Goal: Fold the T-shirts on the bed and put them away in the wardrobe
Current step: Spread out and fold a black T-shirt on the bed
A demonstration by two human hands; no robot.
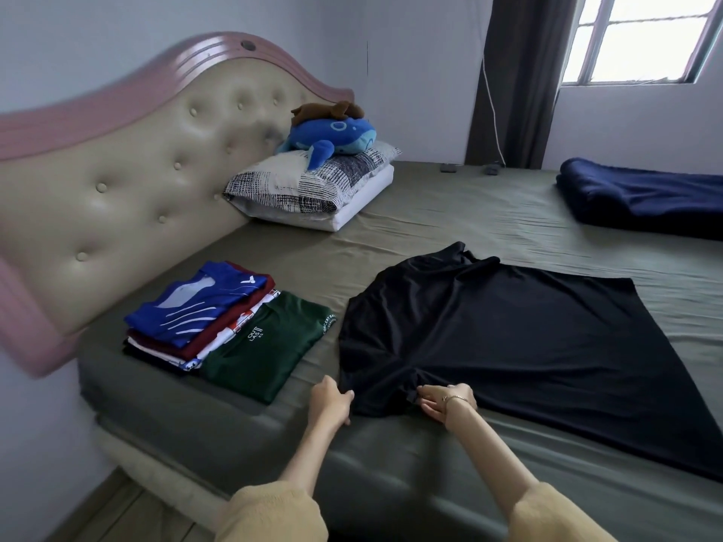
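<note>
Black T-shirt (508, 346) spread flat on our bed (450, 213) near its front edge, our left hand (330, 399) and right hand (446, 400) pinching its near sleeve, folded stack (199, 318) just beside, bare sheet beyond.

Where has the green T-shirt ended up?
The green T-shirt lies folded on the bed's near left, right beside the stack of folded shirts and left of the spread black T-shirt.
</note>
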